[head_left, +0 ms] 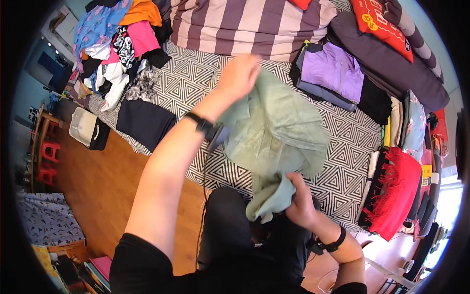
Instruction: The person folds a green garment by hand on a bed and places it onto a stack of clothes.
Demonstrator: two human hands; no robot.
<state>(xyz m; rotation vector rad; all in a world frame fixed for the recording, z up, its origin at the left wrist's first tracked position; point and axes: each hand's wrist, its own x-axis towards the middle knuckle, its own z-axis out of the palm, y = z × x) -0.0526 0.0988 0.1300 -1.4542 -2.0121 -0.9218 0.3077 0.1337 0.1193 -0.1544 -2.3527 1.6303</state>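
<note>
A pale green garment (279, 127) of thin, crinkled fabric lies spread over the patterned bed cover (338, 161). I cannot tell whether it is a skirt or a dress. My left hand (240, 77) reaches to its far edge, slightly blurred, with the fingers closed on the cloth there. Close to my knees, my right hand (302, 205) grips the near end, where the fabric is bunched and folded over. Part of this end hangs above my dark trousers (223, 230). Both wrists wear black straps.
A heap of mixed clothes (98, 36) sits at the far left, near a folded dark cloth (144, 122). On the right lie a folded purple jacket (333, 71) and a red fringed scarf (396, 191). Striped bedding (249, 27) lies behind. A white bin (83, 125) stands on the floor.
</note>
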